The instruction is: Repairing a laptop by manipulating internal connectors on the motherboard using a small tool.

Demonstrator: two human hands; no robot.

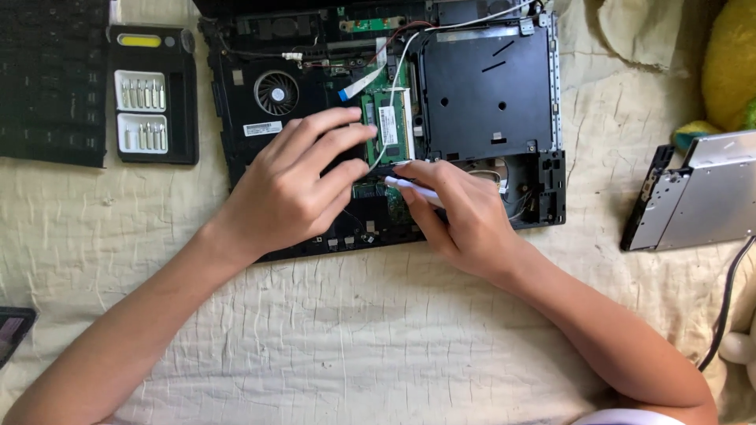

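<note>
An opened black laptop base [480, 86] lies on a cream cloth, its fan [276, 92], wires and a green memory module [388, 126] exposed. My left hand [293, 185] rests flat on the board, fingertips touching the left edge of the memory module. Just below the module, my right hand [465, 216] pinches a thin white screwdriver [411, 189], with the tip pointing left onto the board. The lower middle of the laptop is hidden under both hands.
A black screwdriver bit case [153, 94] with two rows of bits lies left of the laptop, beside a detached black keyboard [51, 79]. A removed silver optical drive [697, 197] lies at right, near a black cable [728, 299] and a yellow plush toy [732, 63].
</note>
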